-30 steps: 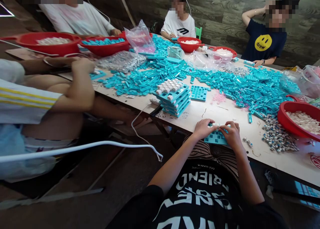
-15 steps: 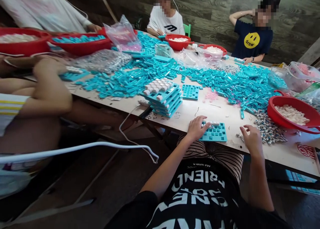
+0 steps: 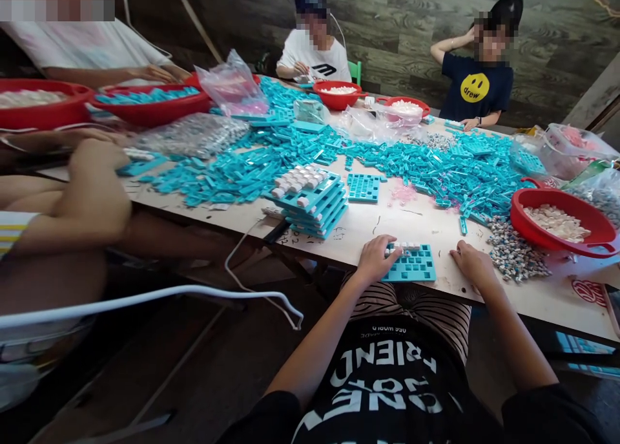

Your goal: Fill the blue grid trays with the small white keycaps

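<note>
Steadying the blue plate [image 3: 417, 267] at the near edge of the counter [image 3: 411, 221], my left hand [image 3: 374, 261] is closed on its left side, thumb over the face and fingers towards the far edge. The plate lies flat, directly in front of me. A row of white pieces [image 3: 407, 245] sits along its far edge, partly covered by my thumb, and something small seems to be seated just below it. Most of the other openings that I can see are bare, so I judge this plate to be at an early stage, with the middle and near rows left. My right hand [image 3: 473, 265] is off the plate, low over the counter to its right, fingers bent and narrow; I cannot tell whether anything is between the fingertips. Just beyond it lies the heap of small grey parts [image 3: 517, 250], and next to that the red basket [image 3: 520, 227] with white pieces in it. Farther off to my left stands a stack of blue plates [image 3: 322, 205], the top one bearing several rows of white pieces, which looks much further along. Beside the stack, another plate [image 3: 363, 189] lies flat with no white pieces showing.
</note>
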`<action>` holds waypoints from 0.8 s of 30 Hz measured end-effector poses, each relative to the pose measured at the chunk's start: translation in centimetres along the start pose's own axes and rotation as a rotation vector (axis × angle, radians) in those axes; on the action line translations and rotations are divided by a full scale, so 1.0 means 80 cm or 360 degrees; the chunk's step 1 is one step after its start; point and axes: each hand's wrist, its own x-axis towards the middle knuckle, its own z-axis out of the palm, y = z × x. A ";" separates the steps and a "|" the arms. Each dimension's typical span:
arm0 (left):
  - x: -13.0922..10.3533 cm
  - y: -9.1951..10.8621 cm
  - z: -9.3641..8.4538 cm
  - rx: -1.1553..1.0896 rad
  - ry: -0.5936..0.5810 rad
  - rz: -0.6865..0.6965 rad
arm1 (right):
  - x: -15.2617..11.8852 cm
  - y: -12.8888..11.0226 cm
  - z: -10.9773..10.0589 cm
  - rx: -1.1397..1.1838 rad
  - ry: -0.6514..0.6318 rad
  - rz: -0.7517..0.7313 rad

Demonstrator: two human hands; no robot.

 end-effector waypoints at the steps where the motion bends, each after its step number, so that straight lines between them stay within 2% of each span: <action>1: 0.000 0.001 0.000 0.0007 0.0001 0.0001 | 0.002 0.002 -0.001 -0.0038 -0.0016 0.0004; 4: -0.002 0.002 -0.001 0.0010 0.0007 0.0009 | -0.003 0.006 -0.003 -0.0099 0.0002 0.0041; 9: -0.003 0.000 0.000 -0.0004 -0.0011 0.0021 | -0.013 0.023 -0.010 -0.0053 0.0160 0.0175; 13: -0.002 0.000 0.000 -0.0020 -0.0007 0.0023 | 0.002 0.054 -0.019 -0.0009 0.0275 0.0263; 16: -0.003 0.002 -0.001 -0.0021 -0.0007 0.0048 | 0.016 0.064 -0.021 0.0050 0.0325 0.0302; 21: -0.006 0.002 0.000 -0.0034 -0.0002 0.0038 | 0.022 0.050 -0.027 0.0163 0.0435 0.0114; 24: -0.007 0.000 -0.001 -0.0056 -0.0009 0.0032 | 0.036 0.079 -0.051 0.0198 0.0532 0.0108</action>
